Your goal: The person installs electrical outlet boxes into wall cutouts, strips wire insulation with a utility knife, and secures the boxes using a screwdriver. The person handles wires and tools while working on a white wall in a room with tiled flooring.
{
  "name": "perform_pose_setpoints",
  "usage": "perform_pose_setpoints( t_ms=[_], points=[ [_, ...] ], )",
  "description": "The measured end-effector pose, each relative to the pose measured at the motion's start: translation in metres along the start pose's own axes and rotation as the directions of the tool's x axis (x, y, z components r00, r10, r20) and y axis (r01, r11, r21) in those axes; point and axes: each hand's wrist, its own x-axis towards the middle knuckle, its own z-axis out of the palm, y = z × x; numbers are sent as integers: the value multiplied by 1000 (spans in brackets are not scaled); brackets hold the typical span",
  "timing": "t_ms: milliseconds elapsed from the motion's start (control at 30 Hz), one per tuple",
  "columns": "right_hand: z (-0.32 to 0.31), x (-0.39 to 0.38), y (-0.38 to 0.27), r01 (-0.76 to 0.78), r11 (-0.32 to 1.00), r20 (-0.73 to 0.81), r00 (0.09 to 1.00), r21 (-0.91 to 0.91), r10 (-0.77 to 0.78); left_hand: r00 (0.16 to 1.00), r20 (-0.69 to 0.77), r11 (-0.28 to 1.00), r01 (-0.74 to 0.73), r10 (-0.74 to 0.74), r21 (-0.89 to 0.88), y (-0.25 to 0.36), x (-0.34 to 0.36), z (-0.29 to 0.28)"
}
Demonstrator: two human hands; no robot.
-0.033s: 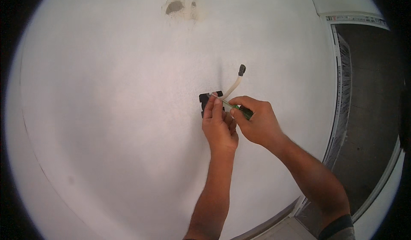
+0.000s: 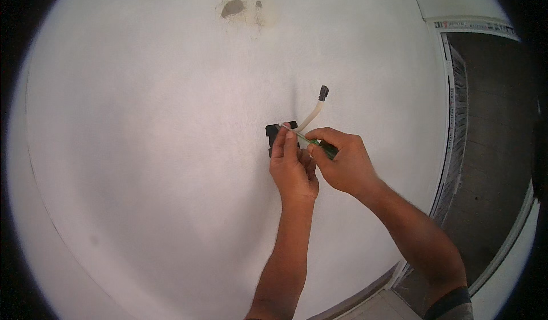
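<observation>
My right hand (image 2: 349, 163) is closed round the green handle of a screwdriver (image 2: 326, 148). Its thin shaft slants up and left to the fingertips of my left hand (image 2: 293, 174). Those fingers are pinched together at the shaft's tip, in front of a black electrical box (image 2: 270, 130) set in the white wall; whatever small thing they may hold is hidden. Much of the box lies behind my left fingers. From beside its top right a whitish cable (image 2: 311, 116) curves up and out, ending in a black wrapped tip (image 2: 323, 93).
The white wall (image 2: 160, 149) fills most of the view, with a rough grey-brown patch (image 2: 233, 8) high up. At the right stands a doorway frame (image 2: 450, 109) with partly covered edges and a dark floor (image 2: 491, 132) beyond. A skirting strip (image 2: 371, 291) runs along the bottom.
</observation>
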Motion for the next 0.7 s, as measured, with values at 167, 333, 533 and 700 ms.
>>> perform_pose_setpoints(
  t_ms=[167, 333, 533, 700],
  points=[
    [1, 0, -9, -43, 998, 15, 999, -55, 43, 999, -14, 999, -36, 37, 33, -1, 1, 1],
    [5, 3, -9, -44, 997, 20, 999, -66, 46, 999, -16, 999, -33, 33, 7, 0, 1, 2],
    [-10, 23, -28, -316, 948, 131, 939, -37, 318, 992, 78, 989, 106, -99, -101, -1, -3, 7],
    [-5, 26, -28, -40, 969, 157, 984, -243, 81, 975, 178, 964, 169, -133, -204, 0, 6, -2]
  ],
)
